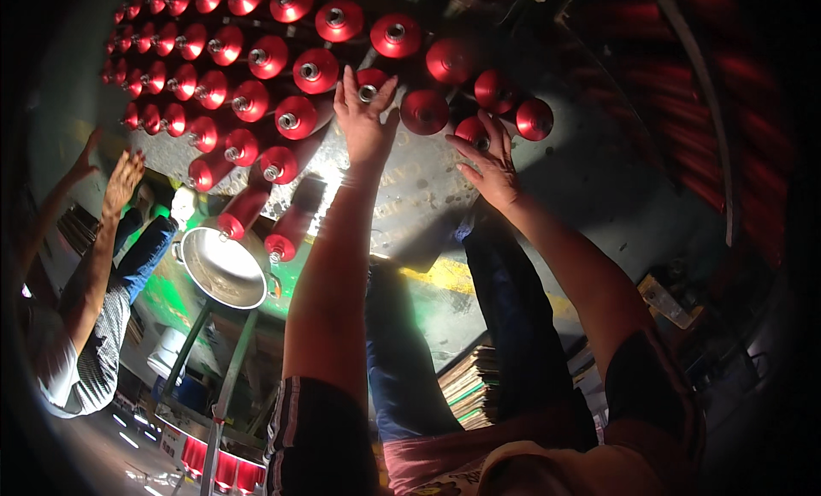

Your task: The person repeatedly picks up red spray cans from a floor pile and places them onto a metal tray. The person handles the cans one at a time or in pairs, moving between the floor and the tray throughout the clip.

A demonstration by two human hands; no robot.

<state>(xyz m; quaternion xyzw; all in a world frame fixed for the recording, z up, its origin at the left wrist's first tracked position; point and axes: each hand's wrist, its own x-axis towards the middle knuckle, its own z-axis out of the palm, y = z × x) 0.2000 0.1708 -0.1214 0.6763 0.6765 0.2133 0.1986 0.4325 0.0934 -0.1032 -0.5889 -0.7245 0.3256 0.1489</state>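
Rows of red bottles with bare silver threaded necks stand on the worn metal table (410, 184). My left hand (366, 124) reaches in among them, its fingers and thumb on either side of the shoulder of one red bottle (369, 83). Farther right, my right hand (494, 173) has its fingers round the top of another red bottle (470, 130), whose neck shows between them. Between my hands stands a darker-lit red bottle (424, 112). One more red bottle (534, 120) stands at the right end of the group. The bottles' lower parts are mostly hidden.
A round metal pan (224, 269) with a pale rim sits left of my left forearm. Another person's hand (124, 178) is raised near the bottles at the left. Stacked flat sheets (472, 385) lie below the table edge. A curved metal bar (705, 94) rises at the right.
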